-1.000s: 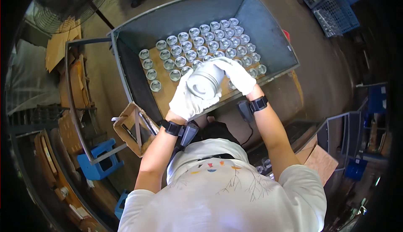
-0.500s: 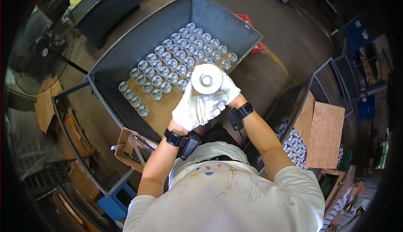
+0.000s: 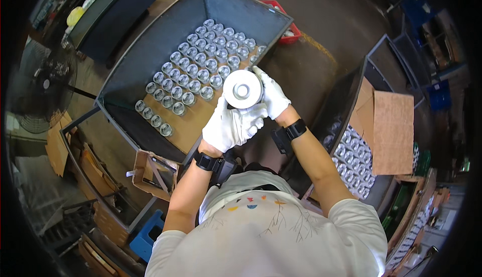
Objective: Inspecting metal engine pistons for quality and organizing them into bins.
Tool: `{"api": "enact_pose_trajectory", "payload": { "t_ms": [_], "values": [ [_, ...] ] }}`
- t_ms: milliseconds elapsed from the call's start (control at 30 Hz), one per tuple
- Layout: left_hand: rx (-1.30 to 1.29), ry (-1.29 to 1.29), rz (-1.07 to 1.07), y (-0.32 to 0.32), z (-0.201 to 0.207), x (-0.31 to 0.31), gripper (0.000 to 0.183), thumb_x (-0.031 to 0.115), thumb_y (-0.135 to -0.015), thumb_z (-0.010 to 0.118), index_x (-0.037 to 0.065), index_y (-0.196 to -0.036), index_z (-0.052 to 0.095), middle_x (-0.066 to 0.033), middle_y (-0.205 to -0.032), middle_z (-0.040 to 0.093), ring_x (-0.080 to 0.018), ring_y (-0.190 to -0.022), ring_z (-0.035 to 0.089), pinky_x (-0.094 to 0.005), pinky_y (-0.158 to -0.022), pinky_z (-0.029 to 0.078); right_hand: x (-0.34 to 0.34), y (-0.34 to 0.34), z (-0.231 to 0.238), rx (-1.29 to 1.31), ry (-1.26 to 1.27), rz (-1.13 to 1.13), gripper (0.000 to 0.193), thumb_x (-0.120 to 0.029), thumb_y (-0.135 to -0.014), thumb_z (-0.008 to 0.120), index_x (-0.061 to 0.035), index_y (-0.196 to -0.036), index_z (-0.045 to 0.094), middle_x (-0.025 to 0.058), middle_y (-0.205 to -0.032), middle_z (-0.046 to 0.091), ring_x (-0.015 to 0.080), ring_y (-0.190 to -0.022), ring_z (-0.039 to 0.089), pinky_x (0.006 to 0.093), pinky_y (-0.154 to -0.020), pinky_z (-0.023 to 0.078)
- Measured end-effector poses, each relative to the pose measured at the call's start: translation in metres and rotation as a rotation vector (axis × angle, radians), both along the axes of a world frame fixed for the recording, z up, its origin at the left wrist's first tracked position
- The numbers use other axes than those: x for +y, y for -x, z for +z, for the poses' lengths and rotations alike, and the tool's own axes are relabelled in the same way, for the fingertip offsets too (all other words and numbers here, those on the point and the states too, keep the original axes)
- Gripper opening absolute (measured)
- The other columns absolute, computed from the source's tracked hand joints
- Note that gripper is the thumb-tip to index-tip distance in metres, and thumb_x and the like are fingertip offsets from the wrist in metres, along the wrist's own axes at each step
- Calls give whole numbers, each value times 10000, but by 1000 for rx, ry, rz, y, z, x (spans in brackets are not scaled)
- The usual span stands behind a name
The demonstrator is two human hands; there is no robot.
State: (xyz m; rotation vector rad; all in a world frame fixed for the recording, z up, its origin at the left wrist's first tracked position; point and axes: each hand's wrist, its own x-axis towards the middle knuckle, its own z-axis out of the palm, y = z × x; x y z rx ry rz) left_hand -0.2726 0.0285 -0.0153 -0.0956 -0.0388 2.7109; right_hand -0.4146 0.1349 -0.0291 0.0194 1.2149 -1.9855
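Note:
A bright, round metal part [image 3: 232,98] with a flanged rim and a raised centre is held up before me, over the near right side of a grey bin. My left hand [image 3: 227,128], in a white glove, grips it from below left with the fingers curled. My gloved right hand [image 3: 272,95] holds its right edge, fingertips against the rim. The glare washes out its surface, and its underside is hidden. Beyond it, several shiny cup-shaped metal parts [image 3: 206,93] stand in rows on brown cardboard [image 3: 197,126] inside the grey bin [image 3: 165,21].
At right, a second bin holds rows of shiny parts [image 3: 354,159] beside a cardboard sheet [image 3: 393,131]. A small open box [image 3: 150,174] hangs near my left forearm. A blue stool [image 3: 146,237], a fan [image 3: 45,84] and a red basket [image 3: 288,37] stand around.
The view has shifted, so the bin appears further left and the right-hand bin shows more. My right hand has drawn slightly apart from my left, its fingers straighter along the part's edge.

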Motion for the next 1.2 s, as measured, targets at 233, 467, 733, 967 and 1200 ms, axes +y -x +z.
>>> {"api": "enact_pose_trajectory", "payload": {
  "t_ms": [233, 467, 733, 967, 1200],
  "values": [
    [12, 72, -111, 4, -11, 64, 787, 598, -961, 341, -48, -1410, 339, -227, -1193, 599, -298, -909, 668, -363, -660, 584, 88, -21, 18, 192, -77, -186, 420, -369, -949, 578, -39, -1206, 624, 22, -1023, 644, 114, -903, 597, 271, -838, 468],
    [-87, 258, -101, 20, 23, 129, 692, 549, -962, 355, 7, -1392, 394, -229, -1260, 556, -355, -1022, 628, -433, -779, 583, 179, -46, 42, 464, -162, -226, 296, -355, -941, 609, -62, -932, 656, -32, -765, 568, 58, -726, 547, 225, -644, 435],
    [81, 494, -100, 31, 26, 172, 603, 503, -963, 416, 68, -1380, 447, -144, -1238, 599, -288, -1060, 625, -467, -860, 541, 227, -79, 29, 649, -125, -405, 217, -233, -958, 612, -20, -965, 649, -16, -819, 558, 61, -730, 543, 227, -643, 448],
    [106, 722, 87, 32, 6, 192, 474, 377, -993, 441, 20, -1297, 505, -152, -1233, 604, -275, -1081, 625, -437, -885, 524, 265, -97, 13, 690, -92, -431, 230, -198, -942, 633, 11, -1038, 641, 22, -984, 539, 111, -918, 525, 274, -789, 448],
    [204, 849, 152, 39, 16, 189, 424, 327, -954, 567, 66, -1277, 487, -82, -1216, 562, -201, -1110, 573, -389, -941, 487, 267, -107, 17, 651, -188, -502, 196, -172, -923, 658, -1, -1019, 647, 6, -937, 548, 97, -857, 497, 261, -773, 415]
  ]
}}
